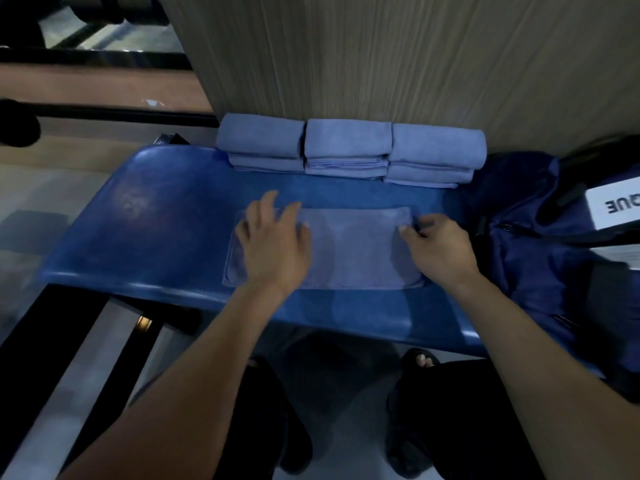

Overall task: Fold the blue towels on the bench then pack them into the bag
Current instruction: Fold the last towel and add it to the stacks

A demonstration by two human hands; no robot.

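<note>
A light blue towel (353,247) lies flat as a wide rectangle in the middle of the blue bench (145,220). My left hand (273,240) rests palm down on its left part, fingers spread. At the towel's right end my right hand (438,249) pinches the top right corner. Three stacks of folded blue towels (348,147) stand in a row at the back of the bench against the wall. The dark blue bag (530,230) sits on the bench's right end, touching the rightmost stack.
A wood-grain wall panel (381,53) rises right behind the towel stacks. A white label with black letters (616,206) lies on the bag. Black metal frame bars (104,114) run at the left. My legs and sandalled feet (420,360) stand below the bench's front edge.
</note>
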